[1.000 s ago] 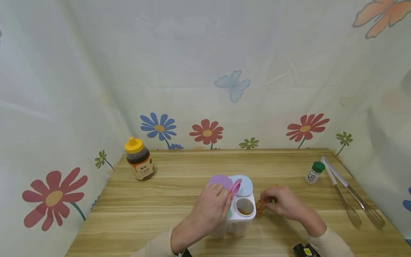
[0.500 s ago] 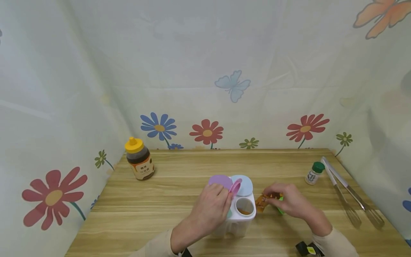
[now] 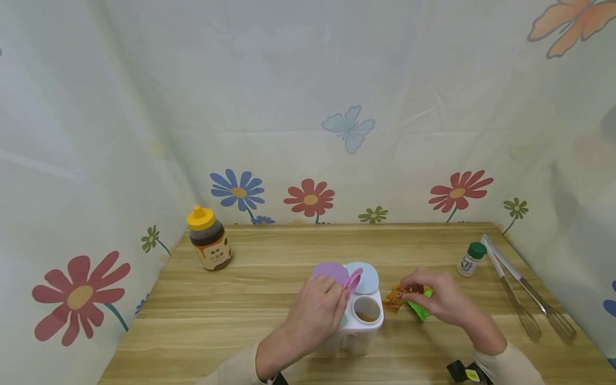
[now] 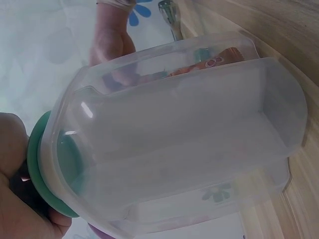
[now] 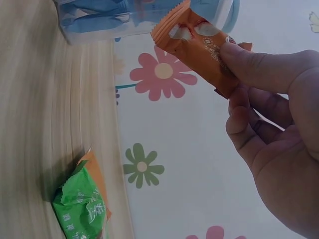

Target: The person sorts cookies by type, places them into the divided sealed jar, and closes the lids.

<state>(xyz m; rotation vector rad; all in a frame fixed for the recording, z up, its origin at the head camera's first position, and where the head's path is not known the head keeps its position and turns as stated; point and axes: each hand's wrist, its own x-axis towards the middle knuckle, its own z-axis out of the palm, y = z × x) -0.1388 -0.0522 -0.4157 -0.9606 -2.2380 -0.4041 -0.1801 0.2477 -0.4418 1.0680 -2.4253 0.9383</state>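
Note:
My left hand (image 3: 315,307) holds a pink lid (image 3: 354,279) tilted above a clear plastic storage box (image 4: 174,129) with a white top. Purple (image 3: 331,271), blue (image 3: 364,278) and green (image 4: 39,164) round lids cover other openings. The front right opening (image 3: 367,310) is uncovered, with something orange-brown low inside. Just right of the box, my right hand (image 3: 440,297) pinches an orange snack packet (image 5: 199,47) between thumb and fingers. Below that hand, a green packet (image 5: 84,204) lies on the table, with an orange piece behind it.
A yellow-capped honey bottle (image 3: 209,238) stands at the back left. On the right are a green-capped shaker (image 3: 471,260) and metal tongs (image 3: 524,283). Flowered cloth (image 3: 308,96) hangs behind the wooden table (image 3: 192,326).
My right hand has shifted right, a little away from the box, pinching the orange packet. More of the green packet now shows beneath it. The left hand keeps its place with the pink lid.

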